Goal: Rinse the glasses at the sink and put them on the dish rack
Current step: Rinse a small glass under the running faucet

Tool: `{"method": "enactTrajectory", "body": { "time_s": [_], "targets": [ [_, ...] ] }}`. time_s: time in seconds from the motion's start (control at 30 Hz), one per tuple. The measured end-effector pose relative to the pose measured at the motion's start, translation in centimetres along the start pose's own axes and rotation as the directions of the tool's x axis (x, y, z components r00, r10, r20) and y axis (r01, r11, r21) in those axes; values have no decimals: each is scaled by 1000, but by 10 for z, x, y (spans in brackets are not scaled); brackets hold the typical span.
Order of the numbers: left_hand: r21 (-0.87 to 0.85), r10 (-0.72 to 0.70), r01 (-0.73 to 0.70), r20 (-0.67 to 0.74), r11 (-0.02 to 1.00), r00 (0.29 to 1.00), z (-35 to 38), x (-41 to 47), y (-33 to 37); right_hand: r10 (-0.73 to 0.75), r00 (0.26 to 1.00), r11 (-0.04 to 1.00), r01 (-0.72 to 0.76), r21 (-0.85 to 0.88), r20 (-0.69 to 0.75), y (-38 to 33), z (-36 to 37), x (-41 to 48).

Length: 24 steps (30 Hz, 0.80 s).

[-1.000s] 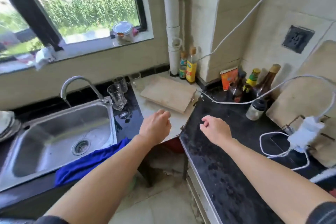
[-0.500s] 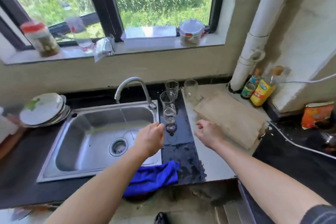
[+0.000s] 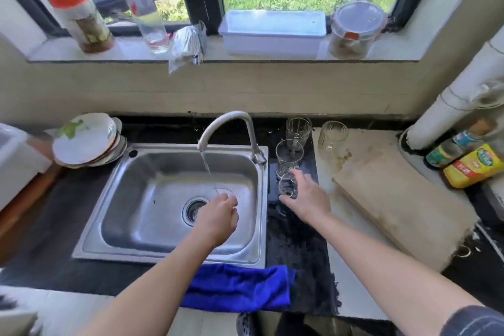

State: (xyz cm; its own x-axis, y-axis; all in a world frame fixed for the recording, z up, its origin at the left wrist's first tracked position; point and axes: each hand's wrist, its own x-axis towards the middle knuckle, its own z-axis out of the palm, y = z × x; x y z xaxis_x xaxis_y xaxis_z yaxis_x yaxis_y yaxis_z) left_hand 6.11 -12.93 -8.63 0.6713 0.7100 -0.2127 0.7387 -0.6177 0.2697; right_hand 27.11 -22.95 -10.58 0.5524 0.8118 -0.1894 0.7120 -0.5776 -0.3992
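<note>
Now, mid-frame, my right grip (image 3: pixel 305 199) clasps a small glass (image 3: pixel 286 185) beside the sink (image 3: pixel 152 199); left grip (image 3: pixel 218 217) curled, empty, over it.

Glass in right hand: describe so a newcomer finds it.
Right of the steel sink, three clear glasses line up on the wet black counter strip toward the wall. It is the nearest, smallest one, the only one the right hand grips.
</note>
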Motion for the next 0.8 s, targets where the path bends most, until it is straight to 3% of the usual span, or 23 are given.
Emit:
{"method": "enactTrajectory", "body": {
  "time_s": [0.13,0.3,0.37,0.47,0.57,0.63,0.7,0.8],
  "targets": [
    [-103,-99,97,-12,990,995,12,6,-10,-83,996,996,83,21,-18,-6,-8,10],
    [-301,-314,309,34,902,949,17,18,-30,-145,989,961,146,236,-20,-51,-27,23],
    [-476,-433,440,132,761,892,20,24,-44,-146,987,928,114,354,66,-74,-22,32],
    [-752,-515,562,350,344,783,19,28,-63,-122,975,863,10,506,188,-106,0,44],
    [-771,-491,636,554,0,672,18,32,-83,-79,962,805,-94,586,262,-134,30,52],
    [-767,-438,616,623,-179,648,19,37,-97,-38,953,777,-162,608,301,-149,48,55],
    [-764,-429,592,639,-257,639,23,43,-113,-19,935,760,-216,613,353,-163,61,59],
    [-755,-471,610,640,-241,607,34,55,-136,-27,921,748,-239,620,388,-177,72,65]
  ]
}}
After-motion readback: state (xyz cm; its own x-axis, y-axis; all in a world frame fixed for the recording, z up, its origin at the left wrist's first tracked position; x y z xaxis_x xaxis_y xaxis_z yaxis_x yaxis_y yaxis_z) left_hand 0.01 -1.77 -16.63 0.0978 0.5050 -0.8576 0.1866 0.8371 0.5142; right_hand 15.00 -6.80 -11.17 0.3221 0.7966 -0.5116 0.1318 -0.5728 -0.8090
